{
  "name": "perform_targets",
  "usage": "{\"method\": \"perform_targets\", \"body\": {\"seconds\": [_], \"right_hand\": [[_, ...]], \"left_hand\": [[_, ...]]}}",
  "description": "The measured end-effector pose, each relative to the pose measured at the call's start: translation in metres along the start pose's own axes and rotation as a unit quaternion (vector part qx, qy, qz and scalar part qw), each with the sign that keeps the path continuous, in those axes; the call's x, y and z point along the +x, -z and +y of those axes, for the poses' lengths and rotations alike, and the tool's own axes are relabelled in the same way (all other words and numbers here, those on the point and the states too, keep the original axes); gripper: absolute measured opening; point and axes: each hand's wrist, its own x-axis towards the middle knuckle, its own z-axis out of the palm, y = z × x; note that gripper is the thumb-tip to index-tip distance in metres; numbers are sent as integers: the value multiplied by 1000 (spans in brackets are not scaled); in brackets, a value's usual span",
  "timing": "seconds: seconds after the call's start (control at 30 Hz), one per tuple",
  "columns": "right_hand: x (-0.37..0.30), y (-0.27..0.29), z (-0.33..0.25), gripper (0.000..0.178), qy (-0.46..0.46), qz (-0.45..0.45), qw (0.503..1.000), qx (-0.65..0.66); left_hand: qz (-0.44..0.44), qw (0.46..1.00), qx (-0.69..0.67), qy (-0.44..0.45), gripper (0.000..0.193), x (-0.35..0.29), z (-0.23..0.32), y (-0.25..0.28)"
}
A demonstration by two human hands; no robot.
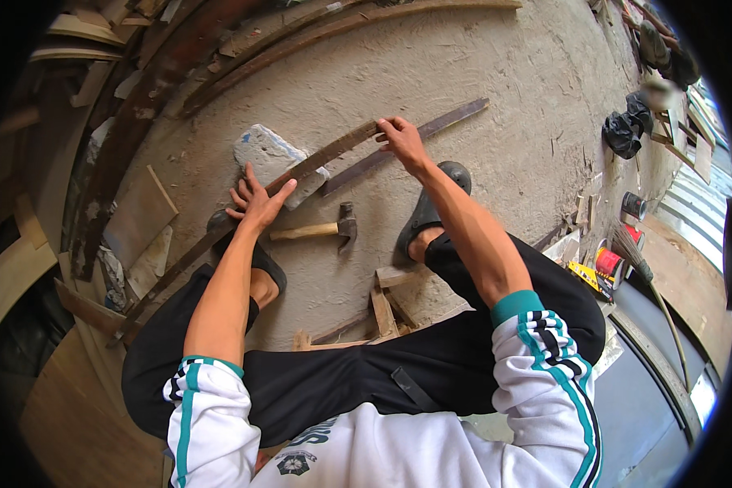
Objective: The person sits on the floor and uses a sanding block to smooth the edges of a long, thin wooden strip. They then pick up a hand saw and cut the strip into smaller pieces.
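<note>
A long, narrow brown wooden strip (333,151) slants from the middle of the view down to the lower left, lying across a whitish, chipped block (270,146). My right hand (402,143) pinches its upper end between thumb and fingers. Over the strip, beside the block, rests my left hand (257,203) with fingers spread and thumb stretched out; its palm hides part of the wood. Just below the block, a claw hammer (311,231) with a pale wooden handle lies on the floor. A second dark strip (419,142) lies to the right of the block.
My dark shoes (437,195) flank the hammer. Wooden boards and scraps (142,211) crowd the left side, and curved-looking planks (333,42) lie at the far side. On the right are a black plastic bag (625,128), cans (608,262) and a brush broom (631,250). A wooden frame (382,307) sits between my legs.
</note>
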Motion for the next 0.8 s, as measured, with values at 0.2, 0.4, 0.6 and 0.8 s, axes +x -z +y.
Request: {"method": "perform_targets", "body": {"seconds": [0.2, 0.4, 0.6, 0.8], "right_hand": [[-7, -11, 7, 23, -32, 16, 967, 253], [-10, -21, 8, 20, -39, 41, 953, 298], [-8, -28, 6, 21, -44, 72, 947, 311], [4, -32, -4, 24, -60, 113, 967, 222]], "left_hand": [[3, 1000, 5, 6, 134, 0, 2, -1], [4, 1000, 6, 2, 134, 0, 1, -1], [-2, 1000, -1, 1, 135, -2, 7, 2], [0, 1000, 8, 6, 136, 2, 3, -2]]}}
